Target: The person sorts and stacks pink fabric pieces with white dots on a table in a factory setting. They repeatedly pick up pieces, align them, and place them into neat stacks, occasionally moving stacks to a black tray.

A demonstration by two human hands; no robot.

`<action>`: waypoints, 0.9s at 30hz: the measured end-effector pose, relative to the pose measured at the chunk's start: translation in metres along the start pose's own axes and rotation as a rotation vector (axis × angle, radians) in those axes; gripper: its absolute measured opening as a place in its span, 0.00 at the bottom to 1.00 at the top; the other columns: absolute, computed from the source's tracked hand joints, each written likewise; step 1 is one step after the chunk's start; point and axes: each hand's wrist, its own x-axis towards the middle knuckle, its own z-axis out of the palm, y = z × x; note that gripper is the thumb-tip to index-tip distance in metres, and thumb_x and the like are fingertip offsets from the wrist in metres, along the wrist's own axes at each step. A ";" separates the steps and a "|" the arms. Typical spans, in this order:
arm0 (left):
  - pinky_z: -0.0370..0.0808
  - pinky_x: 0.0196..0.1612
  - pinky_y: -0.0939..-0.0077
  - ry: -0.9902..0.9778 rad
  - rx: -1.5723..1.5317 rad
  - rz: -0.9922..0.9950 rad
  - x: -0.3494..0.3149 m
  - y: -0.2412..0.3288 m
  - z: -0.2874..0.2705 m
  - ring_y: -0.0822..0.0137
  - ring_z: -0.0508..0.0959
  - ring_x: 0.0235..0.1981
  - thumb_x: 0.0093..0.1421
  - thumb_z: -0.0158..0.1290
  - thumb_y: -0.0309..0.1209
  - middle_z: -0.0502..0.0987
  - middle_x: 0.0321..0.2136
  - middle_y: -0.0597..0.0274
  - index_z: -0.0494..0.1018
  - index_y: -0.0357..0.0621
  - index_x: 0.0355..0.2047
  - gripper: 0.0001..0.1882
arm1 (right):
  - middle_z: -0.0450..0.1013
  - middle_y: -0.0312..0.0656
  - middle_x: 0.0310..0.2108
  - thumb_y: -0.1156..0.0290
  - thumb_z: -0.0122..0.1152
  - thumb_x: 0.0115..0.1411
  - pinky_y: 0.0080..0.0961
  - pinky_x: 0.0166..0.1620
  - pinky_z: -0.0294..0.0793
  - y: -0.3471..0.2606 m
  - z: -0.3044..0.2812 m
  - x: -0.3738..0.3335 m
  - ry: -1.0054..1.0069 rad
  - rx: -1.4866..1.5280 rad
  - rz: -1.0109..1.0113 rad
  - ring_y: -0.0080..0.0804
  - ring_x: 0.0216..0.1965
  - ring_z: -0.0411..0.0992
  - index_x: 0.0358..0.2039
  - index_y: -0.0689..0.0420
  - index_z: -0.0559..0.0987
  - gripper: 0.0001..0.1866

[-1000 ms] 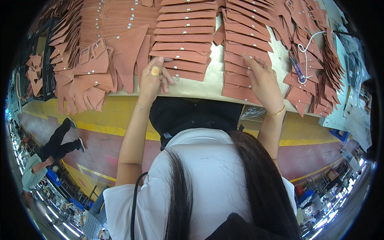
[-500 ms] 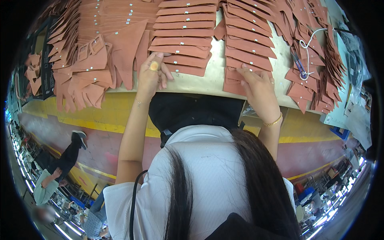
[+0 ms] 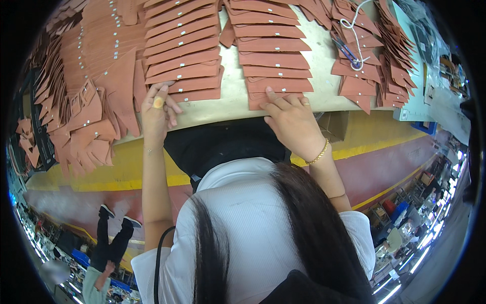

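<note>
Flat reddish-brown leather-like pieces with small white labels lie in overlapping rows on the pale table. At the lower left corner of the middle row (image 3: 182,72) is my left hand (image 3: 157,114), its fingertips closed on the edge of a piece. The other fingers curl loosely, and one finger wears a band with a round yellow disc. Over the near end of the right-hand row (image 3: 276,61) lies my right hand (image 3: 292,121). One fingertip rests on the lowest pieces, the fingers are apart, and the thumb hangs by the table edge.
More pieces (image 3: 119,83) fan out at the left, some over the table edge. Purple-handled snips (image 3: 347,52) with a white cord (image 3: 354,33) lie on pieces at the right. A dark crate (image 3: 43,121) stands far left. Behind me, a person (image 3: 104,253) is on the walkway.
The view has shifted, so the table rows appear farther left. My right hand has come down to the row's near end; my left stays at the middle row's corner. The person behind has moved.
</note>
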 end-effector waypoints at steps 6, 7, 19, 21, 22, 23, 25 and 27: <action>0.55 0.07 0.87 0.006 0.024 -0.009 0.001 -0.002 -0.001 0.78 0.62 0.05 0.68 0.41 0.35 0.73 0.14 0.59 0.70 0.37 0.45 0.15 | 0.65 0.47 0.58 0.65 0.61 0.55 0.40 0.51 0.66 -0.004 0.006 -0.009 -0.074 0.004 -0.012 0.40 0.45 0.71 0.42 0.53 0.78 0.14; 0.55 0.07 0.87 0.006 0.022 -0.011 0.001 -0.003 -0.001 0.78 0.62 0.05 0.68 0.41 0.35 0.73 0.14 0.59 0.70 0.37 0.45 0.15 | 0.65 0.49 0.58 0.65 0.61 0.55 0.40 0.50 0.67 -0.004 0.007 -0.011 -0.072 0.019 -0.021 0.41 0.44 0.72 0.41 0.53 0.78 0.13; 0.54 0.08 0.88 0.016 0.005 -0.032 0.001 -0.003 0.000 0.78 0.60 0.05 0.68 0.42 0.33 0.72 0.14 0.60 0.68 0.37 0.45 0.12 | 0.62 0.63 0.57 0.59 0.61 0.54 0.39 0.44 0.71 -0.017 0.012 -0.025 -0.237 0.104 -0.034 0.42 0.28 0.78 0.33 0.57 0.79 0.14; 0.54 0.08 0.88 0.011 0.003 -0.028 0.001 -0.002 0.000 0.78 0.60 0.05 0.68 0.42 0.33 0.72 0.14 0.60 0.68 0.37 0.45 0.12 | 0.63 0.65 0.57 0.58 0.61 0.55 0.39 0.44 0.71 -0.016 0.012 -0.024 -0.221 0.113 -0.042 0.42 0.28 0.78 0.33 0.57 0.79 0.15; 0.54 0.08 0.88 0.006 0.000 -0.026 0.001 -0.002 0.000 0.78 0.60 0.05 0.68 0.42 0.33 0.72 0.14 0.60 0.68 0.37 0.45 0.12 | 0.63 0.65 0.56 0.58 0.61 0.55 0.39 0.44 0.71 -0.015 0.012 -0.023 -0.212 0.113 -0.047 0.42 0.29 0.78 0.34 0.57 0.79 0.15; 0.54 0.08 0.88 0.005 -0.009 -0.029 0.001 -0.002 0.000 0.78 0.60 0.05 0.68 0.42 0.33 0.72 0.14 0.60 0.68 0.37 0.45 0.12 | 0.63 0.65 0.56 0.58 0.61 0.55 0.39 0.44 0.71 -0.015 0.012 -0.022 -0.203 0.112 -0.052 0.43 0.29 0.78 0.34 0.57 0.79 0.15; 0.54 0.08 0.88 0.003 -0.001 -0.024 0.002 -0.002 0.000 0.78 0.60 0.05 0.68 0.42 0.33 0.72 0.14 0.60 0.68 0.37 0.44 0.12 | 0.64 0.65 0.55 0.58 0.61 0.55 0.40 0.44 0.71 -0.015 0.012 -0.021 -0.206 0.118 -0.054 0.43 0.30 0.77 0.34 0.57 0.79 0.15; 0.54 0.08 0.88 0.011 0.010 -0.033 0.002 -0.003 0.000 0.78 0.61 0.05 0.68 0.42 0.33 0.72 0.14 0.60 0.68 0.37 0.44 0.12 | 0.65 0.65 0.54 0.58 0.61 0.55 0.40 0.44 0.71 -0.015 0.012 -0.020 -0.203 0.132 -0.060 0.44 0.31 0.77 0.35 0.57 0.79 0.15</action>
